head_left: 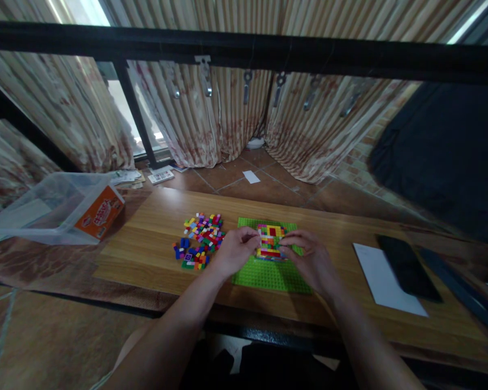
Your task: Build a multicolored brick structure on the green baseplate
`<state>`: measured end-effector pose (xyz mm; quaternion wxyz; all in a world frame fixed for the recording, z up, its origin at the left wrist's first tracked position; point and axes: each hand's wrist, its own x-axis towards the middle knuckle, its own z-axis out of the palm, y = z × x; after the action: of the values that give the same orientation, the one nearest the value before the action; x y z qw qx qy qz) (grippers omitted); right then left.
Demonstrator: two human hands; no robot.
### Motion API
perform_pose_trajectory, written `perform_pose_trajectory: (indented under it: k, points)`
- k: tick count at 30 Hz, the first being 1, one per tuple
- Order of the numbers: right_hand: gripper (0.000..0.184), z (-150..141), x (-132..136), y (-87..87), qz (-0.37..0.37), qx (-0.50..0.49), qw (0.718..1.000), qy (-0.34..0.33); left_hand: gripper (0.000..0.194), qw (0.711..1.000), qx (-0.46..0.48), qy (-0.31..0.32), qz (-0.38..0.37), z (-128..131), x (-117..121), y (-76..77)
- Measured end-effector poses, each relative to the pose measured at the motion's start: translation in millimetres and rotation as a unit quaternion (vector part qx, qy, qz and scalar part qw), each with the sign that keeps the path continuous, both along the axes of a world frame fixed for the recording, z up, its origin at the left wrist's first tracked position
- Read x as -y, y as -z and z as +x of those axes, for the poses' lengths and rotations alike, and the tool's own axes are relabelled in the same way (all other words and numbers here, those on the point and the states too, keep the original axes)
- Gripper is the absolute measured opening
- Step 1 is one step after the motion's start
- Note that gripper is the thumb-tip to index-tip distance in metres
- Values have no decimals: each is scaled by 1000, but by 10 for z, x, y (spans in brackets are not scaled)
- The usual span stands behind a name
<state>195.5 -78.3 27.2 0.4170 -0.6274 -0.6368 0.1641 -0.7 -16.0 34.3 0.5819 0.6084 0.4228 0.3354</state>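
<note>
A multicoloured block of toy building bricks point(271, 244) sits on a green studded baseplate point(268, 279) in front of me. At its left side, my left hand point(239, 248) has thumb and forefinger pinched together; any small piece between them is too blurred to name. My right hand point(311, 257) reaches in from the opposite side. Its thumb and bent fingers come close together at the block's right edge, and what they grip there, if anything, cannot be made out. Left of the baseplate lies a pile of loose bricks point(205, 233) in many colours.
The wooden board point(138, 238) lies across a low table. At right are a white sheet point(384, 281) and a black phone-like slab point(410, 268). A clear plastic bin point(61, 208) with an orange label stands at left. A dark metal bar point(244, 51) crosses beyond, before curtains.
</note>
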Motion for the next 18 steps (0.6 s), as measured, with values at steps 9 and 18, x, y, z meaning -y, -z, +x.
perform_pose_trajectory:
  k: [9,18]
  points:
    - [5,-115,-56,103,2,-33,998,46,9,1000,-7,6,29,-13,4,6]
    - [5,-178,-67,132,11,-31,997,74,11,996,-48,17,70,-33,0,35]
